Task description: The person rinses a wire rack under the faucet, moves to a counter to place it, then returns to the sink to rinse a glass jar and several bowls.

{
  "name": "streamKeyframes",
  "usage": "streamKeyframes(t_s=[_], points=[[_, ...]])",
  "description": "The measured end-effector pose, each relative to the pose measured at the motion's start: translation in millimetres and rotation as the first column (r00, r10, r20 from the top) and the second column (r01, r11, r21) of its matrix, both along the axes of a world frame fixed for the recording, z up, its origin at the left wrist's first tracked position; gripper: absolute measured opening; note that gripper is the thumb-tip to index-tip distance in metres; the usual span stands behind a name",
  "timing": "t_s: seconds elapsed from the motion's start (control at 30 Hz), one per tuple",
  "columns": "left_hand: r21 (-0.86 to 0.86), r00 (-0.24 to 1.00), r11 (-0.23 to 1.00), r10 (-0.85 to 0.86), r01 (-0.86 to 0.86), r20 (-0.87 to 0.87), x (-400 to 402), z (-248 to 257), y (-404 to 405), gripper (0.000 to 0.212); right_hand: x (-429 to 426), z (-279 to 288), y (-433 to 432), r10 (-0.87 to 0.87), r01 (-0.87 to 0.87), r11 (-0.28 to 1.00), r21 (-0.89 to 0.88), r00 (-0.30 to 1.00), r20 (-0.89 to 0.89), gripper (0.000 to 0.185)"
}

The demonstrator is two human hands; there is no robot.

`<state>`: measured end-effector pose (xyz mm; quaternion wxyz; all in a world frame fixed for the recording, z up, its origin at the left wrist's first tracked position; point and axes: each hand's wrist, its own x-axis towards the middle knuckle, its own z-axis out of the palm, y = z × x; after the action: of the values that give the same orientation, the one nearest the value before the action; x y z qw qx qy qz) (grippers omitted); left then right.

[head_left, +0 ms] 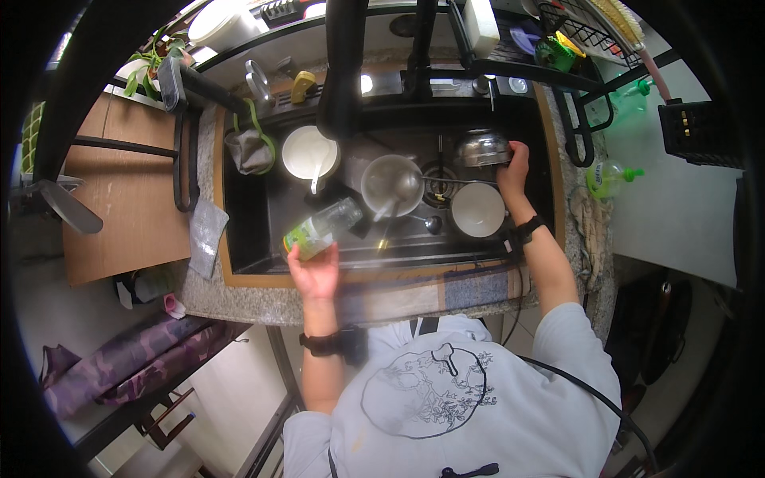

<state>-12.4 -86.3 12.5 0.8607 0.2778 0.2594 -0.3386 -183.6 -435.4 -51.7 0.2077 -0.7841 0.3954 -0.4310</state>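
Observation:
In my left hand [315, 269] is a clear bottle or jar [326, 227] with a green label, tilted over the front left of the dark sink [245, 251]. My right hand [513, 170] grips the rim of a shiny metal bowl [483, 148] at the sink's back right. Just below it sits a white bowl [477, 210]. A larger bowl [382, 173] with a ladle [409, 184] and a pale spoon in it stands mid-sink. At the back left is a white pot or bowl [302, 152] with a white spoon [317, 176]. A small metal spoon [433, 224] lies near the drain.
A grey cloth in a green-rimmed holder [251, 149] hangs at the sink's left wall. Black rack bars [343, 71] cross above the sink. A striped towel [418, 296] lies along the front edge. A green-capped bottle [606, 179] and a rag [588, 233] are at the right.

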Motion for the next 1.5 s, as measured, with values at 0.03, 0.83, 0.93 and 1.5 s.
streamKeyframes(t_s=[0.03,0.83,0.93,1.5], points=[[0.001,1.000,1.000,0.001,-0.001,0.000,0.1,-0.3,1.4,0.045,-2.1,3.3,-0.3,0.099,-0.092,0.994,0.060,0.988,-0.119,0.030],[0.026,0.998,0.998,0.055,-0.055,-0.025,-3.3,0.3,7.6,0.044,-11.9,-60.1,-48.1,-0.313,0.417,0.295,0.860,0.892,-0.326,0.028],[0.031,0.998,0.998,0.056,-0.055,-0.041,-1.5,-2.0,9.4,0.044,-6.3,-55.7,-44.3,-0.365,0.433,0.169,0.885,0.862,-0.352,0.028],[0.033,0.996,0.997,0.073,-0.071,-0.059,-0.9,-6.9,1.5,0.044,70.3,-32.2,35.3,0.489,-0.182,0.868,0.461,0.467,-0.737,0.022]])
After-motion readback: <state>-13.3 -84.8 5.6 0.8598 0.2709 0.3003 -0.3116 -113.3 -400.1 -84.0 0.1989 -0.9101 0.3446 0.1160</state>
